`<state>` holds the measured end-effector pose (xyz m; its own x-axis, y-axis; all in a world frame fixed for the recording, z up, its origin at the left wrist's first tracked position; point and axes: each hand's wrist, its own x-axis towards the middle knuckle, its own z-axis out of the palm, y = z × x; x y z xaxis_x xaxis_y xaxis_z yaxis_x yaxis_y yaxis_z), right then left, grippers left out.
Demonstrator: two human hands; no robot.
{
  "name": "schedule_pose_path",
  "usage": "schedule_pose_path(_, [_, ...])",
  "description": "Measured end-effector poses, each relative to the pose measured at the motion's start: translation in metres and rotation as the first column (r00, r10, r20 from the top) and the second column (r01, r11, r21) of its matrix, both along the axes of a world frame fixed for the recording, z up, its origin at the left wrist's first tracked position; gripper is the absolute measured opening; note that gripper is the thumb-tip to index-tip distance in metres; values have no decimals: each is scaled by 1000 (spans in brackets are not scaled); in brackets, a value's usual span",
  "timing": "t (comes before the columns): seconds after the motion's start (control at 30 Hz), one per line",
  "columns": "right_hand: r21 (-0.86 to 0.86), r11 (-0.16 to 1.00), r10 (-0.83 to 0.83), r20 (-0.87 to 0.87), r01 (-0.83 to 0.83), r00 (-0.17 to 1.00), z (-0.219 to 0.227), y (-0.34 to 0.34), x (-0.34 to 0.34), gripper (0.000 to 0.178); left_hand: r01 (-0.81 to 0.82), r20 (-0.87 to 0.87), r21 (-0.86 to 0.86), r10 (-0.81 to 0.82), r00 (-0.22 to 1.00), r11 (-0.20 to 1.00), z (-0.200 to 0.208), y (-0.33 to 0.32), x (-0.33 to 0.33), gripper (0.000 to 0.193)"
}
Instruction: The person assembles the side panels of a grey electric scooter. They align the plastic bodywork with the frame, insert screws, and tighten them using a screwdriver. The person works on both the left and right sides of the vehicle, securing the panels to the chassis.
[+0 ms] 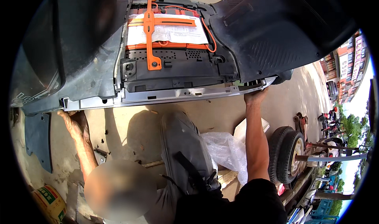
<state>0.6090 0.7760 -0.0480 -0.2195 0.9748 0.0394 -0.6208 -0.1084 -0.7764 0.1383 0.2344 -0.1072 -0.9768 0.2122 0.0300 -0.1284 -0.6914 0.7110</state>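
Observation:
A long silver side trim strip [166,98] runs along the near lower edge of a dark scooter or small vehicle body [90,72]. At its left end my left hand [76,123] holds it from below, thumb toward the edge, the other fingers partly hidden. Near the right end my right hand [256,96] grips the strip from underneath, and most of its fingers are out of sight. Above the strip lies an uncovered battery bay with an orange cross-shaped bracket [149,30], orange cables and a printed paper sheet [177,35].
A dark flat panel [38,139] lies at left, above a yellow bucket [49,200]. Bubble wrap [227,151] rests beside my grey-trousered leg [181,141]. Tyres [286,155] stand at right. Small dark bits dot the floor. A rounded patch at lower left is blurred.

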Motion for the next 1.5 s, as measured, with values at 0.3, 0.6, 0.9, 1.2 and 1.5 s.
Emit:
schedule_pose_path(0.3, [4,1000,-29,245,29,969,19,24,-5,60,12,273,384,-126,954,923,38,28,16,78])
schedule_pose_path(0.6, [57,996,-90,428,72,899,16,42,-26,59,-86,10,-3,86,996,996,34,21,20,95])
schedule_pose_path(0.9, [98,990,-141,559,104,817,6,34,-38,59,-42,74,166,30,997,985,45,18,15,104])
schedule_pose_path(1.2, [117,986,-166,618,119,768,-2,22,-42,59,0,86,149,-13,996,989,50,3,14,112])
schedule_pose_path(1.5, [169,982,-173,655,80,736,0,21,-39,58,-165,-147,112,180,973,980,76,-51,-48,95])
